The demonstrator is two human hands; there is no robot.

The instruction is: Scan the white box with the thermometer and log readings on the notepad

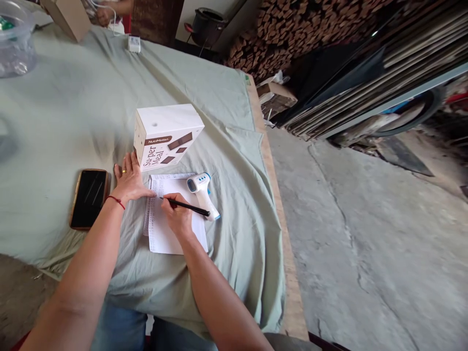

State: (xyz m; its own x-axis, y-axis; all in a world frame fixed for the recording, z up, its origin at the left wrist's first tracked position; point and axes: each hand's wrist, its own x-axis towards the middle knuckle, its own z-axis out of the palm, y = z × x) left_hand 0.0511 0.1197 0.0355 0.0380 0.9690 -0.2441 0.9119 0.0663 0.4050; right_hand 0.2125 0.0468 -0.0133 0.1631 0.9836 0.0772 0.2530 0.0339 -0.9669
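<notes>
My right hand (178, 214) grips a black pen (192, 208), its tip at the left part of a white sheet of paper (166, 236). Rows of small handwriting run down the paper's left side. Fingers spread, my left hand (128, 181) lies on the cloth, its thumb reaching to the paper's edge and its fingertips by the lower left corner of a white "Super Meal" box (171, 131). A white and blue infrared thermometer (203, 195) rests on the paper's right side. Left of my left hand lies a phone (88, 199) with a dark screen.
A pale green cloth (66, 122) covers the table, whose bare wooden edge (272, 180) shows at right. A clear plastic tub (16, 41), a cardboard box (69, 18) and a white adapter (134, 44) stand at the far side. Another person's hand (106, 13) is behind them.
</notes>
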